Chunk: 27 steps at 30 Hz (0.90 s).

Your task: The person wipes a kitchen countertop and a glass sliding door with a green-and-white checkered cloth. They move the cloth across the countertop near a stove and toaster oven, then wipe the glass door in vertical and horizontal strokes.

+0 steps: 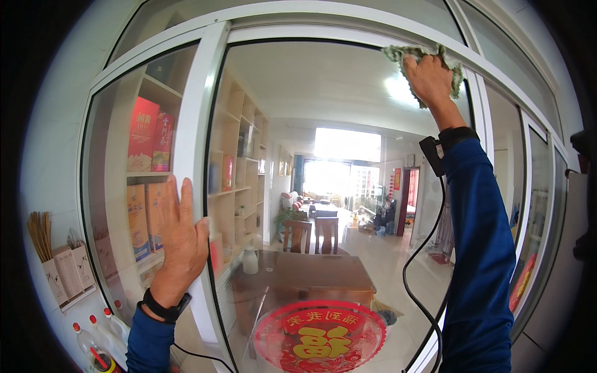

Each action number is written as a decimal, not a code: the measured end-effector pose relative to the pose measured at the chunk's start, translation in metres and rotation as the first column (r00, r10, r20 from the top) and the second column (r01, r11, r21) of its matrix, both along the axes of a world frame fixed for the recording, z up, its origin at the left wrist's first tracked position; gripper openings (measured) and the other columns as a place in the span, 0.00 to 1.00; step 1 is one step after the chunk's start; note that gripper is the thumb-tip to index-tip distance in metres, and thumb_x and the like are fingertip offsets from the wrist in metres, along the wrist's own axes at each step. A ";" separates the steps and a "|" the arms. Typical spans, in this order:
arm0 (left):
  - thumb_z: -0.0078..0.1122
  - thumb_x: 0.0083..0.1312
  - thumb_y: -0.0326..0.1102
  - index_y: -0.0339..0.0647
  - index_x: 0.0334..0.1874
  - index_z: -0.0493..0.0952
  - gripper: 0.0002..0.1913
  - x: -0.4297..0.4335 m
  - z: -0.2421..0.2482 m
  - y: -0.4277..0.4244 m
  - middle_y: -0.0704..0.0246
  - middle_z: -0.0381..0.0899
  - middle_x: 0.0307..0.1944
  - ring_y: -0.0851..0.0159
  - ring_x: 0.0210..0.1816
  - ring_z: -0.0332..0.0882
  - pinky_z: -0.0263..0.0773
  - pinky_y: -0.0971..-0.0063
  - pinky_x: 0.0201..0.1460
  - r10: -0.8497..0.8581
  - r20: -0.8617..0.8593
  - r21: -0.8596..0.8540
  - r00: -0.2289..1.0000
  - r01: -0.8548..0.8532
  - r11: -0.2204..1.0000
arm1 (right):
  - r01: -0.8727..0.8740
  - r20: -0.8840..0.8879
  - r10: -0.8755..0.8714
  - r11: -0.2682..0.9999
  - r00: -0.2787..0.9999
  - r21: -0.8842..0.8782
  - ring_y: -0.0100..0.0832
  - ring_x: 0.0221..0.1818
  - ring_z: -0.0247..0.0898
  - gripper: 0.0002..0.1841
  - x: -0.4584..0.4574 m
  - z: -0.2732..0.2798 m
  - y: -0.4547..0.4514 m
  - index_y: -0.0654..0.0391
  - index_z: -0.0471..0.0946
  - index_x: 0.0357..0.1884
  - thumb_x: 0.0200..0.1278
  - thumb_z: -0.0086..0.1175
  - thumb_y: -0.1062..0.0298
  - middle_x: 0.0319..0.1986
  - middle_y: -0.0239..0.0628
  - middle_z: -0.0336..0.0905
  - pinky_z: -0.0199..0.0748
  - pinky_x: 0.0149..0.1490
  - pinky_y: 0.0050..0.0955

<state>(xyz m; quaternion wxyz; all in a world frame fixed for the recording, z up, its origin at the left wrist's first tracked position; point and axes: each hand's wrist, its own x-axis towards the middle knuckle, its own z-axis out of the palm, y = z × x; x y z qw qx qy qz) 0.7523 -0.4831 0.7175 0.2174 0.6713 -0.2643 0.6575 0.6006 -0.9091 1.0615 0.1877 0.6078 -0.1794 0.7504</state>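
Note:
My right hand presses a crumpled green and white cloth against the upper right corner of a glass door panel with a white frame. Lower on the left, my left hand lies flat with its fingers up, over the white upright of the frame and the glass beside it. It holds nothing. A round red sticker with yellow characters is on the lower part of the glass. Both wrists wear black bands with cables.
Bottles with red caps stand at the lower left, under a wall holder with chopsticks. Behind the glass are a brown table, chairs and shelves with boxes. More framed panes continue on the right.

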 end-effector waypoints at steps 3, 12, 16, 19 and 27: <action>0.58 0.63 0.20 0.34 0.84 0.52 0.44 0.000 0.000 0.001 0.40 0.44 0.84 0.35 0.83 0.45 0.40 0.41 0.83 -0.060 -0.002 -0.007 0.998 0.060 0.998 | 0.040 -0.049 -0.040 0.999 0.998 -0.015 0.58 0.63 0.75 0.37 0.006 -0.003 0.022 0.68 0.80 0.59 0.76 0.36 0.40 0.58 0.60 0.80 0.61 0.69 0.62; 0.62 0.62 0.24 0.35 0.85 0.47 0.49 0.002 -0.001 0.009 0.37 0.38 0.83 0.31 0.81 0.45 0.38 0.31 0.80 -0.108 -0.058 0.064 0.992 0.112 0.992 | 0.028 0.012 -0.025 0.951 1.000 -0.308 0.57 0.61 0.76 0.34 0.091 -0.006 0.136 0.69 0.80 0.57 0.77 0.40 0.42 0.55 0.58 0.82 0.60 0.68 0.63; 0.65 0.61 0.26 0.35 0.84 0.48 0.50 0.005 -0.001 0.011 0.34 0.41 0.81 0.29 0.80 0.47 0.40 0.29 0.79 -0.124 -0.034 0.082 0.992 0.127 0.989 | -0.049 0.054 0.068 0.955 0.996 -0.292 0.57 0.58 0.76 0.33 0.111 -0.008 0.170 0.69 0.80 0.57 0.75 0.43 0.43 0.54 0.58 0.81 0.60 0.66 0.62; 0.66 0.60 0.26 0.36 0.85 0.48 0.50 0.006 -0.002 0.011 0.34 0.42 0.81 0.29 0.79 0.49 0.41 0.28 0.78 -0.084 0.000 0.087 0.996 0.084 0.993 | -0.036 0.020 0.045 0.943 0.999 -0.331 0.57 0.58 0.76 0.33 0.122 -0.011 0.193 0.70 0.80 0.56 0.75 0.44 0.44 0.55 0.59 0.81 0.60 0.67 0.61; 0.62 0.60 0.21 0.35 0.84 0.49 0.49 0.008 -0.004 0.012 0.36 0.41 0.82 0.30 0.80 0.48 0.41 0.28 0.78 -0.155 0.009 0.080 0.988 0.154 0.985 | -0.116 -0.037 0.110 0.898 0.993 -0.424 0.56 0.62 0.75 0.30 0.157 -0.013 0.261 0.68 0.73 0.62 0.73 0.47 0.49 0.57 0.58 0.80 0.54 0.73 0.59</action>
